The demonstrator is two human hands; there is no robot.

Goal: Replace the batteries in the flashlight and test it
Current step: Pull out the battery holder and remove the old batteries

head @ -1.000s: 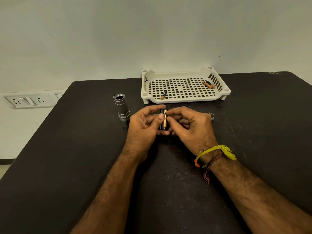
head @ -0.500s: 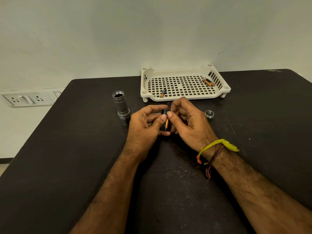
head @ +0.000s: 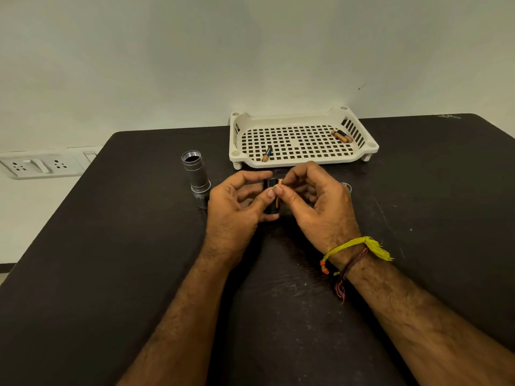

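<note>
My left hand [head: 237, 210] grips a black battery holder [head: 271, 208] upright over the dark table. My right hand [head: 317, 201] pinches a copper-and-black battery [head: 278, 195] against the holder's right side. The grey flashlight body [head: 196, 178] stands on end to the left of my hands, its threaded mouth facing up and no cap on it. The small silver end cap [head: 346, 187] lies on the table, mostly hidden behind my right hand.
A white perforated tray [head: 303, 160] sits at the back of the table [head: 111, 260], with one battery [head: 266, 154] at its front left and two batteries [head: 341, 135] at its right. A wall socket plate [head: 39, 164] is at far left.
My right hand lifted and shifted its fingers on the battery at the holder, now covering most of the end cap. The left hand kept its grip on the holder.
</note>
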